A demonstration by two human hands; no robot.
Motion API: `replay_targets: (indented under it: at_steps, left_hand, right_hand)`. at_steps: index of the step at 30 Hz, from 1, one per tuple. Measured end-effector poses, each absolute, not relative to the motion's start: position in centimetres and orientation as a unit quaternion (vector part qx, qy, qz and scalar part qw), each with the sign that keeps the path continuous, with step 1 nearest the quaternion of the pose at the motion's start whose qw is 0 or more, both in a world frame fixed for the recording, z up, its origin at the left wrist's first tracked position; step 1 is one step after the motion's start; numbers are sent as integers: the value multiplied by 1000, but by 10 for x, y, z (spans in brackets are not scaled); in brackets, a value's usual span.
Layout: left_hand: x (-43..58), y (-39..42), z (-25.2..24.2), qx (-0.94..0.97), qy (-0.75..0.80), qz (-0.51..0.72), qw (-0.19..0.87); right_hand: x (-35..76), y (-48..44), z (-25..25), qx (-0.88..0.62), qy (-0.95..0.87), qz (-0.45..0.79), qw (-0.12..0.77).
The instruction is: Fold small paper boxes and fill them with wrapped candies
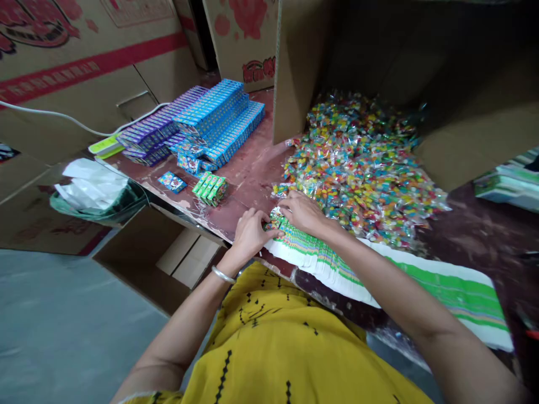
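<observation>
A row of flat green cartons is laid along the near edge of the table, overlapped closely and printed with green bands and white ends. Small print is seen on them, but it cannot be read. The left end of the row is reached by both hands. The left hand is curved at this end, with a small gap between thumb and forefinger, where coloured print is seen. The right hand is bent over the cartons, its fingers nearly closed together. Whether a carton is gripped by either hand cannot be told.

Behind the row, wrapped sweets are heaped at the mouth of a cardboard box. To the left, small green boxes are placed, with blue boxes and purple boxes stacked farther back. The reddish-brown table is worn and chipped at its edge. On a big carton, Chinese characters are printed along a red band, not clearly legible. Below, an open box is stood beside the table, above a grey-blue floor.
</observation>
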State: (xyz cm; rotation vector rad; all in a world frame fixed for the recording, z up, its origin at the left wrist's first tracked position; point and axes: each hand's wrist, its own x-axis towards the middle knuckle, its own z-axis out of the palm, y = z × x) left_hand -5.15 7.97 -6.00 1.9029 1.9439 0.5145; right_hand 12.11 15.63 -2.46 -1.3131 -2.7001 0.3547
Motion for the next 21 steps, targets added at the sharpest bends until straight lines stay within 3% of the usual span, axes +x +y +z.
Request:
replay_targets:
  at_steps: [10,21]
  left_hand:
    - [-53,84,-62,673,700,171,166]
    - [-47,75,-65,645,695,267,174]
  right_hand:
    - [115,157,-23,-471,-868,145,67]
    - [116,160,-19,-482,-804,324,127]
